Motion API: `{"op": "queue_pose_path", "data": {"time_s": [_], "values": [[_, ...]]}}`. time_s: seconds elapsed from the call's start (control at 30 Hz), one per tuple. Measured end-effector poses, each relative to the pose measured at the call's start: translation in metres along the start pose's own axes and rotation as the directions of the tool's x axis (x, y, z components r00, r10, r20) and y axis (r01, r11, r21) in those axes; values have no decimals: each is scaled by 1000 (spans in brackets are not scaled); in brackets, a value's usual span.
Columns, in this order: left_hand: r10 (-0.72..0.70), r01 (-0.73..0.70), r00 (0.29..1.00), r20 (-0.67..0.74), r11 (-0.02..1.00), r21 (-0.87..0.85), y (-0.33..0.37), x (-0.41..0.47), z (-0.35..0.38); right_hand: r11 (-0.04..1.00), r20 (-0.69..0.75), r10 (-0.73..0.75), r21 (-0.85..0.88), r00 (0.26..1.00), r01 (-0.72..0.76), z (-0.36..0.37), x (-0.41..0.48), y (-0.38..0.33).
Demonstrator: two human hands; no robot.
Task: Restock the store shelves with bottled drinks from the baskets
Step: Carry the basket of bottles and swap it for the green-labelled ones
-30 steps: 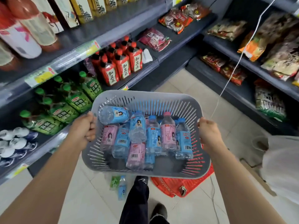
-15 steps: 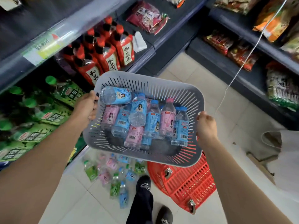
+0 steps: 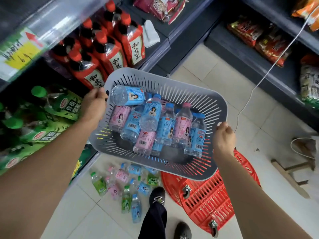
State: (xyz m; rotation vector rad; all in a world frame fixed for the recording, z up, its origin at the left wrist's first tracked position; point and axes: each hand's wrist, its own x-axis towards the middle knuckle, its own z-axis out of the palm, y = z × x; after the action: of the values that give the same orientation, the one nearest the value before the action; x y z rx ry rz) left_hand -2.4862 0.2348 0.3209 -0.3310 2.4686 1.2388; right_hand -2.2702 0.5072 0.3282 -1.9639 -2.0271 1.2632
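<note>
Head view shows two bare arms reaching in from the bottom of the frame. The left hand has its fingers curled tight on the left rim of a grey basket. The right hand has its fingers curled tight on the right rim. The basket is up in the air in the middle of the frame, a bit tilted. Small water bottles with blue and pink labels lie in a heap inside it.

Below it, on the tile floor, are a dark shoe and a red basket at lower right with its wheels showing. More little bottles are spread out at lower middle.

Farther off, green tea bottles are packed at the left. Above them stand red bottles with red caps. Snack bags lie on the dark shelves at upper right.
</note>
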Motion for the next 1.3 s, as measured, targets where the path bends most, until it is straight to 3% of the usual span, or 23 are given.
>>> {"op": "queue_pose_path", "data": {"time_s": [0.13, 0.27, 0.37, 0.43, 0.53, 0.67, 0.87, 1.0, 1.17, 1.3], "values": [[96, -84, 995, -32, 962, 258, 6, -4, -1, 997, 0, 0, -83, 1000, 0, -3, -8, -9], [4, -53, 994, 110, 895, 442, 22, -5, -9, 967, 124, -17, -252, 992, 48, -16, -13, -18], [14, -133, 980, 197, 783, 608, 35, -20, -23, 890, 219, -34, -438, 975, 129, -27, -16, -23], [80, -208, 974, 212, 689, 694, 41, -38, -32, 806, 247, -58, -560, 967, 191, -36, -26, -30], [126, -264, 963, 236, 595, 759, 46, -67, -47, 583, 278, -160, -748, 947, 318, -52, -50, -40], [153, -263, 965, 214, 524, 810, 51, -111, -73, 341, 430, -274, -793, 860, 505, -68, -81, -52], [178, -205, 976, 124, 560, 803, 63, -215, -123, 79, 641, -426, -677, 638, 732, -99, -151, -75], [282, -95, 955, -94, 588, 804, 54, -360, -188, -190, 764, -577, -470, 289, 862, -161, -250, -69], [313, -91, 942, -120, 583, 807, 55, -391, -193, -254, 793, -589, -363, 155, 896, -169, -284, -82], [327, 28, 904, -275, 597, 802, 43, -471, -240, -374, 765, -639, -227, -73, 899, -197, -350, -74]]}}
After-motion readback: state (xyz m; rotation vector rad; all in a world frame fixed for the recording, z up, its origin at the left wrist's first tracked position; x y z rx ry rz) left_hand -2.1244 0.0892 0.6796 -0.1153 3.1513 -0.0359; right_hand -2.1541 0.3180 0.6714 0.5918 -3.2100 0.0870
